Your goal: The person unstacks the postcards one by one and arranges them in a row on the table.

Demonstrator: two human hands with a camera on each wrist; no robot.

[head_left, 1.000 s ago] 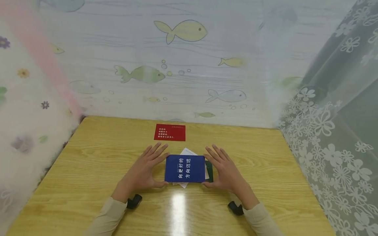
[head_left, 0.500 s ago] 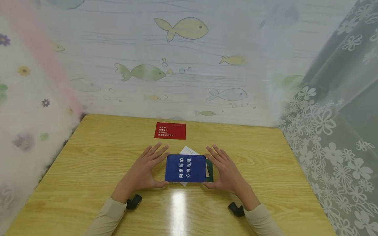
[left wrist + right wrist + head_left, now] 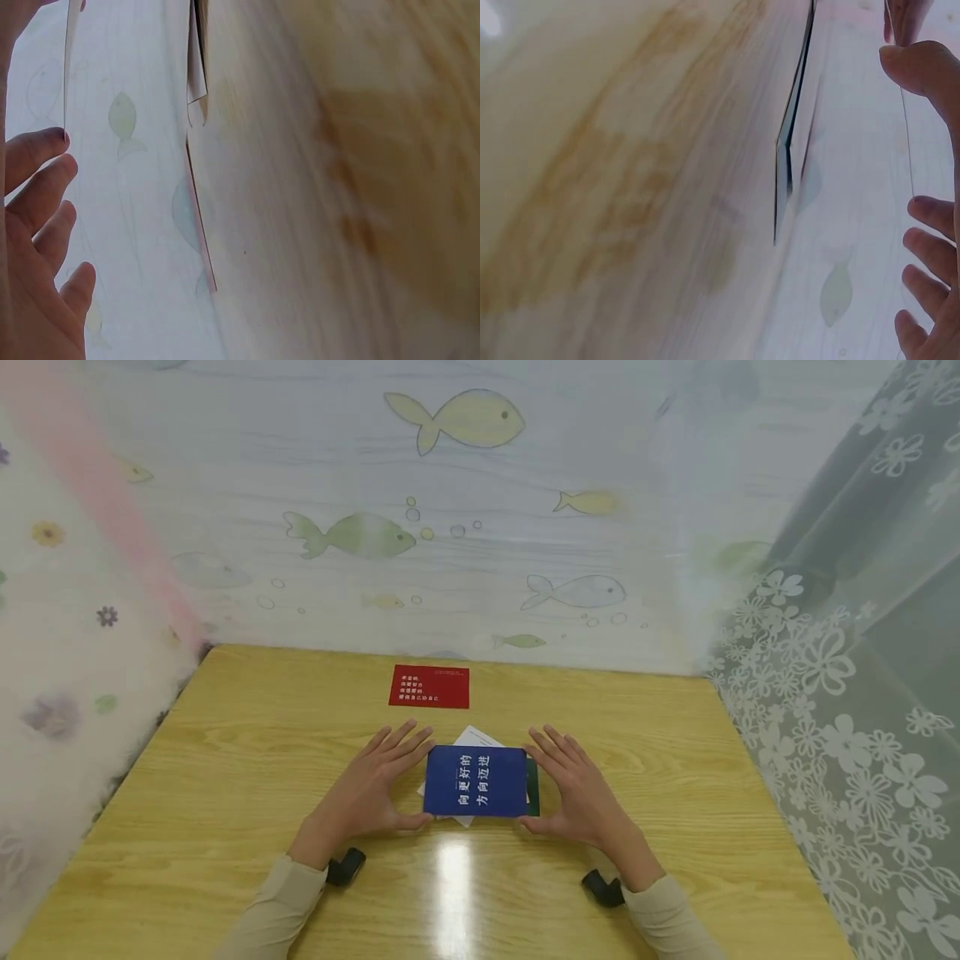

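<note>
Hands framed a small stack of cards near the middle of the wooden table (image 3: 225, 777). The left hand (image 3: 371, 793) lay on the left of the stack, its fingers (image 3: 401, 745) straight and slightly fanned, pointing away toward the far side, with the thumb tucked against the near left corner of the blue card (image 3: 477, 781). The right hand (image 3: 581, 789) mirrored it on the right, fingers straight and a little spread, thumb at the near right corner. Both hands touched the edges of the stack rather than gripping it.

The blue card sat on top, printed with white characters. A white card (image 3: 472, 739) jutted out from under it at the far edge and at the near left corner, skewed to the pile. A dark green card (image 3: 533, 781) showed as a thin strip along the right edge.

A red card (image 3: 429, 686) lay flat on its own farther back, well apart from the stack, near the far edge of the table.

In the left wrist view the fingers (image 3: 37, 195) were straight and loosely apart, seen edge-on beside thin card edges. The right wrist view showed much the same: fingers (image 3: 930, 255) relaxed, a dark card edge beside them.

Fish-patterned sheeting (image 3: 450, 527) hung behind the table, and a floral lace curtain (image 3: 840, 693) on the right.
</note>
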